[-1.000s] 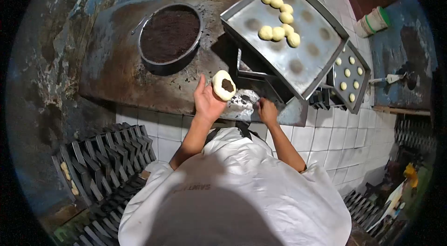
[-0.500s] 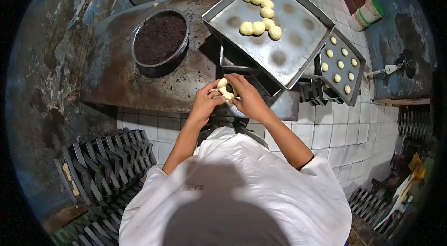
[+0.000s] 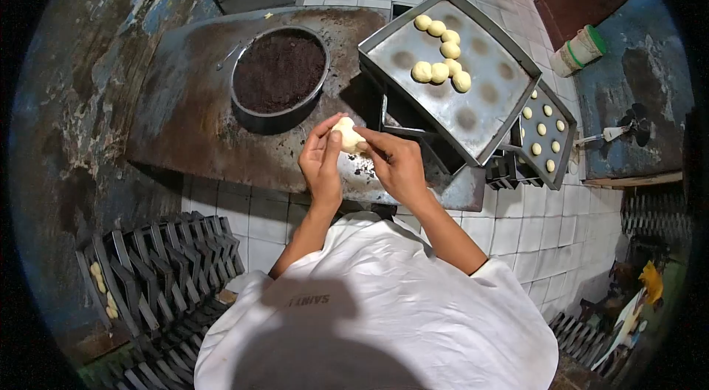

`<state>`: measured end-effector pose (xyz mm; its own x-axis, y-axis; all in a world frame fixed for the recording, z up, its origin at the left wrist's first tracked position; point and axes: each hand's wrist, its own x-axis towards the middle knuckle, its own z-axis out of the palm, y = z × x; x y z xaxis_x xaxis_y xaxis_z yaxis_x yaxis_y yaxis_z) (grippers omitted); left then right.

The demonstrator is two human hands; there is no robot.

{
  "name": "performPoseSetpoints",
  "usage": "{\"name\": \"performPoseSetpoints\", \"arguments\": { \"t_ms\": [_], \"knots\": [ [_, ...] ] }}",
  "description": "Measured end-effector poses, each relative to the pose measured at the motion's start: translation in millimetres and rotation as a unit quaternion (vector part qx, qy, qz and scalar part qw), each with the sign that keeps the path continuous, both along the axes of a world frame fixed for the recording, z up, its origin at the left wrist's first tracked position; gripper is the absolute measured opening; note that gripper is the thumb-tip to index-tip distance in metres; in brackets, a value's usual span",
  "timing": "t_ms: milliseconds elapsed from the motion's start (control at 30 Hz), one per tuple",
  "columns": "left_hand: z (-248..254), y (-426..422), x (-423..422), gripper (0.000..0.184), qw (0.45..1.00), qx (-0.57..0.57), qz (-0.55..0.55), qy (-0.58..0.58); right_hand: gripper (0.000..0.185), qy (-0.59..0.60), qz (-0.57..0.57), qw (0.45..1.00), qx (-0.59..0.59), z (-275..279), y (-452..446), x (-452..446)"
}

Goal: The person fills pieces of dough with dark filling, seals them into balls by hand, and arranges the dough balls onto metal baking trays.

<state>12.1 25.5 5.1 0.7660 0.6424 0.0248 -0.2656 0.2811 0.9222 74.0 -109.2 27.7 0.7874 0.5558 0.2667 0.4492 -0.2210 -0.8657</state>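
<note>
A pale dough piece (image 3: 346,134) is held between my two hands above the table's front part. My left hand (image 3: 322,162) has its fingers and thumb around the dough's left side. On the right side, my right hand (image 3: 396,165) pinches the dough's edge with its fingertips. No dark filling shows on the dough now. Beyond my hands to the left, a round metal bowl (image 3: 323,87) holds dark crumbly filling (image 3: 277,69). At the right, several pale dough balls (image 3: 439,73) lie in touching rows on a large metal tray (image 3: 473,124).
The worn table (image 3: 185,109) has white and dark crumbs near my hands. A lower tray (image 3: 565,140) with spaced dough balls stands at the right. Stacked dark trays (image 3: 162,257) are at the lower left, and a bucket with a green rim (image 3: 587,46) is at the upper right.
My right hand came from the table to the dough in my left hand. The dough's open top with dark filling has been gathered closed, and the filling is out of sight.
</note>
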Motion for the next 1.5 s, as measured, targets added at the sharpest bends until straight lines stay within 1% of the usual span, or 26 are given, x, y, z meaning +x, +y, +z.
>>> {"name": "performPoseSetpoints", "arguments": {
  "t_ms": [67, 133, 167, 200, 267, 300, 333, 433, 467, 533, 567, 667, 700, 767, 867, 900, 933, 1000, 1033, 1067, 1133, 1167, 1233, 1367, 1433, 1500],
  "knots": [
    [5.4, 11.9, -2.9, 0.031, 0.988, 0.014, -0.082, -0.126, 0.03, -0.016, -0.017, 0.999, -0.032, 9.6, 8.5, 2.8],
    [24.6, 21.2, -7.5, 0.033, 0.98, 0.002, -0.137, -0.147, 0.025, -0.01, -0.007, 0.999, 0.048, 22.2, 16.7, 6.5],
    [32.6, 26.2, -8.1, 0.033, 0.966, 0.027, -0.19, -0.176, 0.024, 0.142, -0.009, 0.982, 0.127, 36.5, 21.4, -0.1],
    [36.3, 31.8, -7.6, 0.034, 0.947, 0.052, -0.244, -0.205, 0.024, 0.139, -0.01, 0.982, 0.126, 44.9, 28.2, -2.2],
    [38.3, 43.6, -7.3, 0.034, 0.935, 0.081, -0.284, -0.197, 0.022, 0.288, 0.009, 0.922, 0.258, 53.9, 39.9, -5.4],
    [42.9, 43.7, -6.7, 0.034, 0.949, 0.023, -0.263, -0.173, 0.032, 0.273, -0.002, 0.939, 0.21, 47.7, 41.9, -5.7],
    [45.6, 44.3, -5.8, 0.035, 0.958, -0.035, -0.243, -0.147, 0.032, 0.269, -0.008, 0.94, 0.21, 44.6, 45.6, -7.5],
    [42.4, 54.9, 1.2, 0.042, 0.965, -0.12, -0.198, -0.118, 0.053, -0.003, -0.04, 0.998, 0.057, 39.0, 57.7, -10.8],
    [41.7, 59.7, 3.4, 0.043, 0.965, -0.155, -0.172, -0.12, 0.053, -0.007, -0.043, 0.997, 0.057, 41.0, 62.5, -14.6],
    [41.1, 73.0, 1.6, 0.044, 0.97, -0.15, -0.159, -0.106, 0.044, -0.071, -0.07, 0.993, 0.059, 56.7, 76.8, -30.8],
    [39.1, 79.5, 0.6, 0.042, 0.966, -0.143, -0.185, -0.107, 0.038, -0.111, -0.083, 0.99, -0.019, 49.3, 76.2, -31.4],
    [41.5, 88.8, -1.1, 0.036, 0.959, -0.105, -0.241, -0.109, 0.034, -0.139, -0.116, 0.982, -0.046, 50.4, 82.2, -36.6],
    [41.5, 93.2, -0.7, 0.036, 0.959, -0.026, -0.253, -0.125, 0.034, -0.14, -0.12, 0.982, -0.046, 53.3, 85.4, -36.3],
    [40.7, 103.3, 1.8, 0.041, 0.938, 0.102, -0.288, -0.162, 0.03, -0.242, -0.194, 0.95, -0.034, 64.8, 94.2, -30.7],
    [57.8, 111.0, -0.2, 0.042, 0.927, 0.138, -0.306, -0.167, 0.028, -0.145, -0.205, 0.964, 0.087, 56.5, 107.9, -28.8],
    [57.8, 112.7, -2.1, 0.05, 0.93, 0.076, -0.317, -0.168, 0.026, -0.026, -0.132, 0.986, 0.1, 54.1, 105.4, -29.7],
    [59.5, 113.6, -5.0, 0.05, 0.93, 0.075, -0.317, -0.168, 0.024, 0.093, -0.057, 0.988, 0.112, 53.8, 103.7, -31.0],
    [65.3, 115.9, -12.6, 0.061, 0.932, -0.126, -0.296, -0.167, 0.023, 0.093, -0.059, 0.989, 0.097, 53.2, 105.8, -35.6],
    [58.5, 119.9, -14.8, 0.055, 0.92, -0.198, -0.296, -0.166, 0.024, 0.1, -0.095, 0.986, 0.089, 49.4, 108.5, -36.8],
    [50.9, 124.6, -18.4, 0.055, 0.92, -0.2, -0.295, -0.165, 0.025, 0.107, -0.13, 0.982, 0.08, 47.3, 111.1, -37.8],
    [33.6, 131.9, -28.4, 0.042, 0.937, -0.218, -0.273, 0.004, 0.031, 0.1, -0.141, 0.983, 0.064, 46.7, 118.6, -41.5],
    [22.5, 129.8, -31.9, 0.033, 0.949, -0.224, -0.221, 0.014, 0.03, 0.046, -0.113, 0.991, 0.058, 44.4, 123.5, -43.1],
    [15.3, 128.6, -34.1, 0.031, 0.956, -0.225, -0.188, 0.011, 0.033, -0.048, -0.09, 0.995, -0.009, 49.0, 129.9, -51.1],
    [21.8, 120.6, -33.2, 0.026, 0.965, -0.206, -0.158, -0.027, 0.027, -0.071, -0.141, 0.986, -0.052, 36.3, 132.2, -55.5],
    [21.1, 119.3, -31.8, 0.025, 0.966, -0.189, -0.168, -0.058, 0.029, -0.1, -0.149, 0.984, -0.018, 35.8, 129.8, -44.1],
    [18.7, 115.0, -31.3, 0.023, 0.956, -0.168, -0.213, -0.107, 0.03, -0.03, -0.148, 0.987, 0.051, 38.9, 125.2, -39.6]
  ]
}}
